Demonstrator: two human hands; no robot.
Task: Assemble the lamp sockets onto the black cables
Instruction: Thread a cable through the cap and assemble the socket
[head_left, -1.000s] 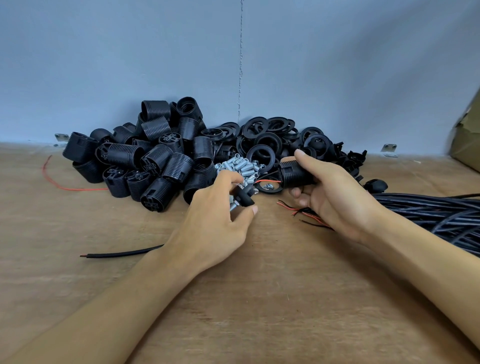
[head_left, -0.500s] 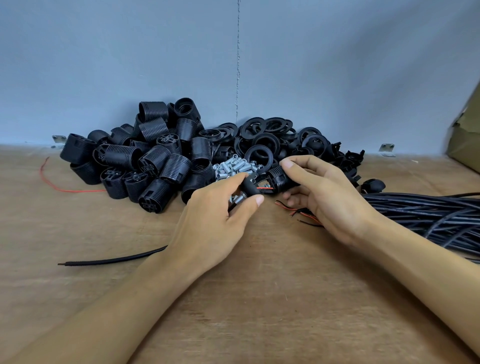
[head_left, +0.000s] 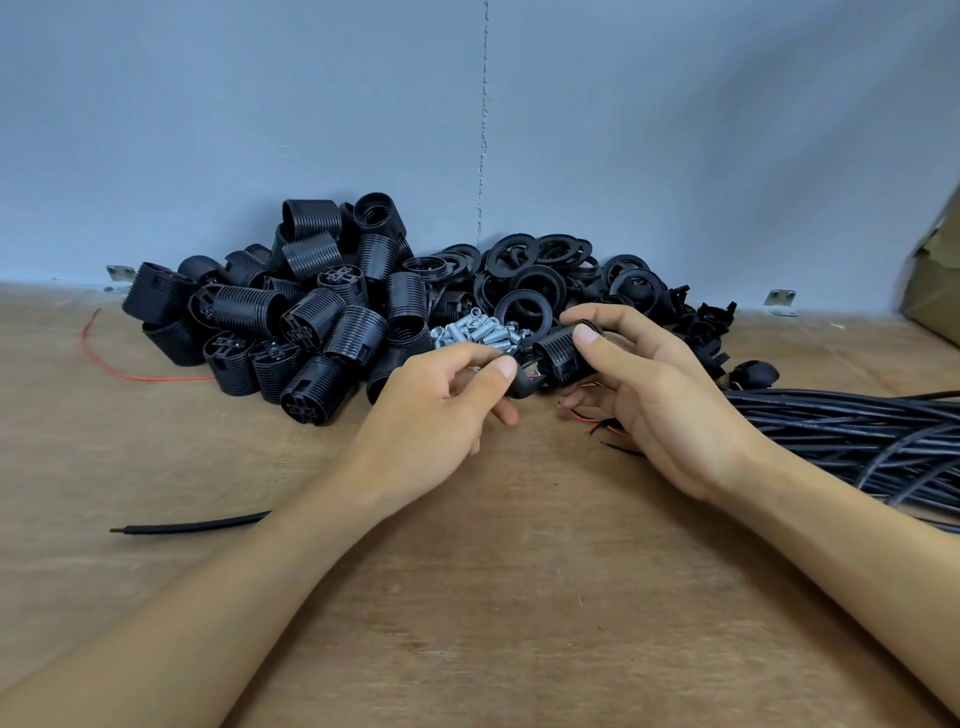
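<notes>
The right hand (head_left: 670, 410) grips a socket (head_left: 563, 356) just above the bench (head_left: 519, 597), long axis roughly level, open end toward the left hand (head_left: 431, 415). The left hand pinches a small black cap (head_left: 519, 385) on the cable (head_left: 192, 527), touching the socket's end. No legible markings.

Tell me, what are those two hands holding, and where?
Right hand grips a ribbed socket around its body; left hand pinches a small black piece at the socket's end.
</notes>
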